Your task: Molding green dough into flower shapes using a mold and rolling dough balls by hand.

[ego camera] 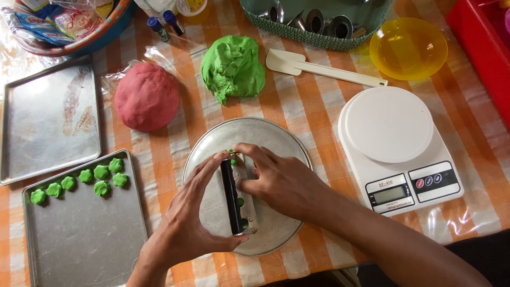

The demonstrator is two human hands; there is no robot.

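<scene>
My left hand (183, 223) grips a metal bench scraper with a black handle (232, 196), held edge-down over a round metal plate (276, 138). My right hand (281, 180) rests against the scraper's blade from the right, fingers curled over its top end. Small green dough bits (240, 202) lie along the blade on the plate. Behind the plate sit a lump of green dough (232, 66) and a ball of red dough (147, 96) on plastic wrap.
A metal tray (85, 239) at the left carries several small green dough flowers (101, 172); an empty tray (50, 117) lies behind it. A white kitchen scale (396, 146), a white spatula (324, 68), a yellow bowl (408, 48) and a green basket of cutters (319, 21) stand to the right and back.
</scene>
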